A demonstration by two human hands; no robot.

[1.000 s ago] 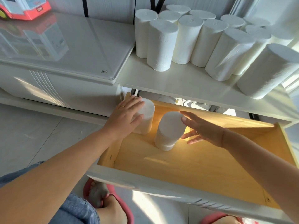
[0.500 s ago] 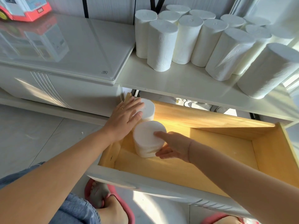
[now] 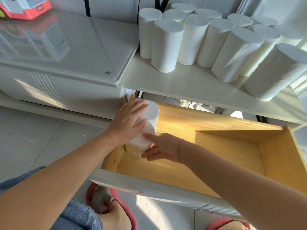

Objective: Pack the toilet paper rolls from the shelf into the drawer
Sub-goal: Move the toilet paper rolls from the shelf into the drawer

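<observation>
Several white toilet paper rolls [image 3: 166,47] stand upright in a cluster on the white shelf [image 3: 191,83]. Below it the wooden drawer [image 3: 216,155] is pulled out. Two rolls stand at its left side: a back roll [image 3: 152,110] in the far left corner and a front roll [image 3: 141,143] touching it. My left hand [image 3: 129,123] lies flat across the tops of both rolls, fingers straight. My right hand [image 3: 164,148] is against the front roll's right side, thumb on its top edge and fingers along its lower side.
A glass-topped white cabinet [image 3: 74,47] adjoins the shelf on the left, with a red and white toy vehicle [image 3: 25,7] at its back corner. The drawer's white front panel [image 3: 149,186] is near my knees. My feet in pink slippers [image 3: 126,213] rest on the tiled floor.
My right hand carried the second roll from the drawer's middle to the left, until it touched the back roll. My left hand slid over both roll tops.
</observation>
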